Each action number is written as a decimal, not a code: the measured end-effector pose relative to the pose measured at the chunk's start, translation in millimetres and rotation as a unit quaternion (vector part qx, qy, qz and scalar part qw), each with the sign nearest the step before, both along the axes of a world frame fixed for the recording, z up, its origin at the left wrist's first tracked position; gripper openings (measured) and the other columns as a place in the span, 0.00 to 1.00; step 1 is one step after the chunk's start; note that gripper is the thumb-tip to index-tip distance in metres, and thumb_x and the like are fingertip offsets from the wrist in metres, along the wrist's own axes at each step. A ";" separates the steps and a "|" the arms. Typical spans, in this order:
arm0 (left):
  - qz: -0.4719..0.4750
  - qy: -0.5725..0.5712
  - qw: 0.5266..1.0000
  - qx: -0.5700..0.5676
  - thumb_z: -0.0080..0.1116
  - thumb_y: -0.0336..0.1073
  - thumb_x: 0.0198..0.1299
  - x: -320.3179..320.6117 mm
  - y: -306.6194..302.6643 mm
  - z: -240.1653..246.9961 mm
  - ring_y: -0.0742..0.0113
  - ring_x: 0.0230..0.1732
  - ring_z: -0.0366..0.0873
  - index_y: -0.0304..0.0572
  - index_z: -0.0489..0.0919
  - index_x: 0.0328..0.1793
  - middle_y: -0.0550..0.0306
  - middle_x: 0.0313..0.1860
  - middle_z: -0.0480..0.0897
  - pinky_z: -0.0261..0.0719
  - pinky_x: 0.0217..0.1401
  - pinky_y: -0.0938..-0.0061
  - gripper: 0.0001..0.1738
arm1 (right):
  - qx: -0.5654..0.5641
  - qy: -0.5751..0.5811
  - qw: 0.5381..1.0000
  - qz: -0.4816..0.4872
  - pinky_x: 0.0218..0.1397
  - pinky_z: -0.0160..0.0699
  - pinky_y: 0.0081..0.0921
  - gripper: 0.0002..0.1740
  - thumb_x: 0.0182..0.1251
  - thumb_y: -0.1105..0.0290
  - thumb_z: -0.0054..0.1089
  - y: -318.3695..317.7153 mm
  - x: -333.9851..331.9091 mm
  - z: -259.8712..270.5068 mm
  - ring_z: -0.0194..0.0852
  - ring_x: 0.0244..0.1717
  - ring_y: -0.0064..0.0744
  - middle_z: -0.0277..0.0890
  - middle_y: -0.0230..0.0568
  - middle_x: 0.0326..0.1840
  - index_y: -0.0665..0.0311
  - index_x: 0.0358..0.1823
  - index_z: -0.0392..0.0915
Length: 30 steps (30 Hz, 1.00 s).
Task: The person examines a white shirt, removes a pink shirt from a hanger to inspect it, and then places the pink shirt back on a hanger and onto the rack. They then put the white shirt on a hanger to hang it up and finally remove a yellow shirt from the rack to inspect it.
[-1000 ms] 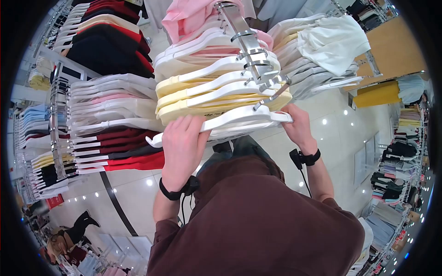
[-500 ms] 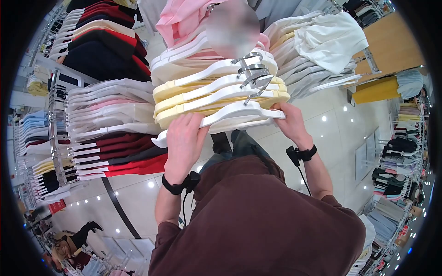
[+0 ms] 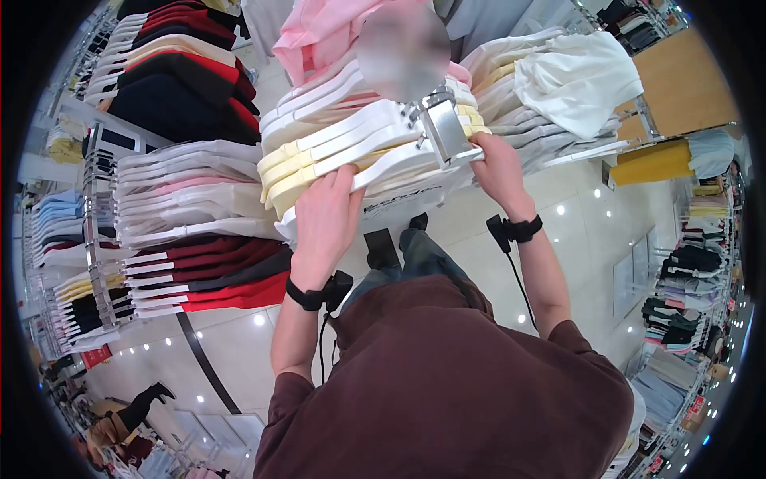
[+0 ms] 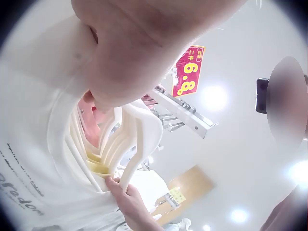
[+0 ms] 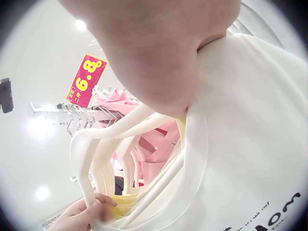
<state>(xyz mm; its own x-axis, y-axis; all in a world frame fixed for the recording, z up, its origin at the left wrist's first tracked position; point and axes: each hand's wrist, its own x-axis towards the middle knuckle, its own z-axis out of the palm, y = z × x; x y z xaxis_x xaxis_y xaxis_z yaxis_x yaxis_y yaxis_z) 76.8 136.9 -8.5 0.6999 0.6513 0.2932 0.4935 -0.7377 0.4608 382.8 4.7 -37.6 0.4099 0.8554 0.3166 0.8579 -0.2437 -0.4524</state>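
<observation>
My left hand point(image 3: 325, 211) grips one shoulder of a white hanger point(image 3: 391, 166) in the head view. The other end is gripped by my right hand point(image 3: 501, 172), close by the end of the metal rack arm point(image 3: 447, 134). A white T-shirt point(image 3: 415, 196) with dark lettering hangs from this hanger, at the front of the row. In the right wrist view the shirt's neckline point(image 5: 202, 144) drapes below the hanger, and the left thumb and fingers point(image 5: 82, 214) pinch its far end. Behind it hang yellow shirts point(image 3: 279, 180) on white hangers.
Pink garments point(image 3: 319, 36) hang farther back on the same arm. To the left are white and dark red shirts point(image 3: 215, 267); to the right, grey ones with a white garment point(image 3: 578, 76) over them. A red price sign point(image 4: 190, 71) hangs above.
Both hands have moved forward with the white hanger and T-shirt, from in front of the rack arm to its end. The yellow shirts behind are bunched closer together, and the shirt's lettering now shows.
</observation>
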 end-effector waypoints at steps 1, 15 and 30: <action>0.004 -0.004 1.000 0.005 0.69 0.36 0.70 1.5 3.8 0.6 0.43 0.45 0.88 0.39 0.82 0.57 0.45 0.41 0.88 0.83 0.47 0.52 0.14 | -0.003 0.003 1.000 0.001 0.46 0.81 0.51 0.13 0.76 0.61 0.68 4.8 2.4 0.0 0.85 0.44 0.61 0.86 0.56 0.38 0.66 0.42 0.85; 0.011 -0.109 0.989 -0.101 0.74 0.34 0.68 -45.7 2.9 35.4 0.44 0.53 0.88 0.38 0.88 0.58 0.46 0.49 0.90 0.86 0.58 0.56 0.15 | -0.066 0.116 0.986 0.099 0.66 0.80 0.41 0.25 0.61 0.68 0.81 -12.3 5.7 35.7 0.81 0.58 0.52 0.82 0.47 0.56 0.64 0.57 0.82; 0.122 -0.047 0.946 -0.296 0.70 0.39 0.72 -76.4 139.2 -19.3 0.65 0.50 0.86 0.34 0.85 0.62 0.54 0.49 0.90 0.83 0.58 0.69 0.19 | 0.007 0.130 0.987 0.094 0.71 0.77 0.40 0.18 0.77 0.64 0.69 71.6 36.6 41.0 0.83 0.65 0.47 0.86 0.46 0.61 0.64 0.62 0.84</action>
